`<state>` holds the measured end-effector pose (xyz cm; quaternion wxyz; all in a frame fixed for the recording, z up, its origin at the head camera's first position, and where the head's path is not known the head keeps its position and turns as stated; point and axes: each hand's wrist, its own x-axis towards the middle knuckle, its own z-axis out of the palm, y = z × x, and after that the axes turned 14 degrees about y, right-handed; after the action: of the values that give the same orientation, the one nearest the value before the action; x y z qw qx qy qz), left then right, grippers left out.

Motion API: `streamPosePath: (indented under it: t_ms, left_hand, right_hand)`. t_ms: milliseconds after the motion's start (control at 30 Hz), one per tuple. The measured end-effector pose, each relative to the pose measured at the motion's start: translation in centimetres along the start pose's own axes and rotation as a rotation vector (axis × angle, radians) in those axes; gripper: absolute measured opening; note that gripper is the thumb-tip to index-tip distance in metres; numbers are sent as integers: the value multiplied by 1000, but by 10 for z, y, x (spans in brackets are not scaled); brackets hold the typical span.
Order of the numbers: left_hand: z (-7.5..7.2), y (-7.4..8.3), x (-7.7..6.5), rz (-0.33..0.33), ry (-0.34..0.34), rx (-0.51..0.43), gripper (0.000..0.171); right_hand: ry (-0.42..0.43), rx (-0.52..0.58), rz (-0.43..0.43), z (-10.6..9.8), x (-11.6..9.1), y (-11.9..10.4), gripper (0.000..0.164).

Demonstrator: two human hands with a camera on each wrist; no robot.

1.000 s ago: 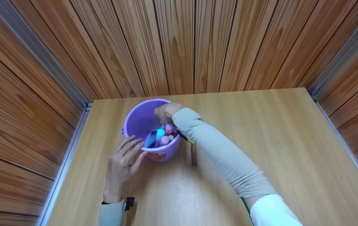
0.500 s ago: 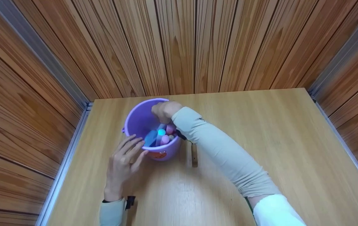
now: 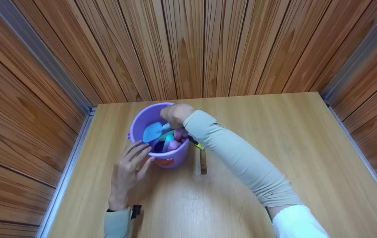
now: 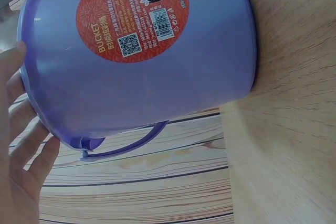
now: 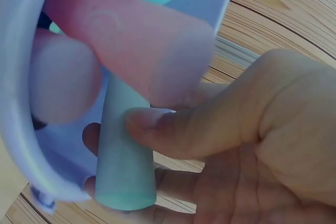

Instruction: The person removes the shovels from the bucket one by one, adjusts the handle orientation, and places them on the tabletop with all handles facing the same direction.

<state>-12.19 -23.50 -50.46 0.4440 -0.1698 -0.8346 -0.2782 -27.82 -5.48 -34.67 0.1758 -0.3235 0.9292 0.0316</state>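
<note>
A purple bucket point(image 3: 175, 156) stands on the table with several toy handles inside. In the head view, a light blue toy shovel point(image 3: 152, 132) shows its blade inside the bucket, and its handle runs to my right hand point(image 3: 177, 115). The right wrist view shows the right hand point(image 5: 210, 140) pinching a pale handle point(image 5: 126, 156) between thumb and fingers. A pink handle point(image 5: 131, 40) lies close above the thumb. My left hand point(image 3: 129, 168) rests fairly straight fingers at the bucket's near left rim; the left wrist view shows those fingers point(image 4: 31, 140) along the rim.
A tool with a wooden handle point(image 3: 203, 162) and a black and yellow part lies right of the bucket, partly hidden by the right sleeve point(image 3: 234, 152). Wooden panel walls point(image 3: 191, 49) bound the table point(image 3: 291, 138) at the back and sides.
The blue shovel's blade has come up and to the left inside the bucket, uncovering a green thing beneath. The right hand has shifted slightly; the left hand has stayed at the rim.
</note>
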Motion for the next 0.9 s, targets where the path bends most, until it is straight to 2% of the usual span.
streamPosePath:
  t_ms: [167, 267, 367, 600, 900]
  left_hand:
    - [-1, -1, -2, 13, 3, -4, 43]
    - [-1, -1, -2, 12, 4, 2, 42]
    - [-1, 0, -1, 6, 1, 5, 42]
    - [1, 1, -1, 8, 4, 12, 48]
    - [0, -1, 1, 24, 17, -4, 44]
  right_hand:
    - [30, -23, -19, -3, -10, 6, 21]
    - [84, -28, -41, -6, -16, 13, 23]
    - [127, 10, -53, -9, -23, 23, 25]
    - [162, 177, -72, -15, -43, 50, 39]
    - [255, 336, -107, -7, -68, 77, 39]
